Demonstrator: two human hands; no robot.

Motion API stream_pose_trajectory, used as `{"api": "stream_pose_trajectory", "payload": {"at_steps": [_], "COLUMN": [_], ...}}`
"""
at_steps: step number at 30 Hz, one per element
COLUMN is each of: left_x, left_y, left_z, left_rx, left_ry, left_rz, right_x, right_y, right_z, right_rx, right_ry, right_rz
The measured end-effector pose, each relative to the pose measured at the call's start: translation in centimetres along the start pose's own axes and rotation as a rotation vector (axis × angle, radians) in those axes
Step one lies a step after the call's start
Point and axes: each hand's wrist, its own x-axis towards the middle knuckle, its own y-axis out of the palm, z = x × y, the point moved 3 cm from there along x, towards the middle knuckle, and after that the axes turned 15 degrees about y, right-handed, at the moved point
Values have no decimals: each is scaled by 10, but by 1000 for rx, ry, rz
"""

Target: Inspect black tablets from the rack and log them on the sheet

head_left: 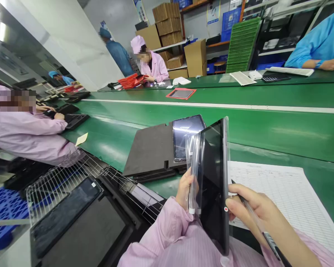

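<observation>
A dark tablet stands nearly upright on edge in front of me, its black screen turned to the left. Loose clear plastic film hangs along its left side. My left hand grips the tablet at that side through the film, with some fingers hidden behind the plastic. On the other side, my right hand holds a pen across its fingers, and its thumb and fingertip touch the tablet's edge beside a small red-and-white dot. Beneath this hand lies a printed form sheet.
Another tablet lies on stacked dark foam trays on the green bench. At lower left, a wire basket stands by foam with a dark tablet. Co-workers sit left and across; a red-edged tablet lies beyond.
</observation>
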Motion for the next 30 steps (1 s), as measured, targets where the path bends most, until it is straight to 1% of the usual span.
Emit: {"api": "stream_pose_trajectory", "payload": {"at_steps": [2, 5, 7, 9, 14, 18, 24, 30], "left_x": [1, 3, 4, 5, 5, 5, 4, 4], "left_y": [-8, -27, -35, -39, -33, -27, -22, -19], "left_z": [5, 14, 18, 20, 18, 16, 13, 7], "left_rx": [-12, -6, -1, -3, -17, -30, -21, 28], "left_ry": [4, -7, -14, -24, -60, -63, -47, -27], "left_rz": [-53, -139, -162, -179, -204, -221, -244, -209], "right_x": [0, -1, -1, 0, 1, 2, 4, 4], "right_y": [0, -1, -1, 0, 2, 4, 5, 3], "right_z": [1, 5, 8, 11, 17, 23, 24, 18], "right_rx": [-16, -33, -31, -27, -2, 30, 30, -29], "right_ry": [-18, -37, -51, -51, -16, -21, -27, -7], "right_rz": [-13, -42, -45, -48, -64, -67, -135, -83]}}
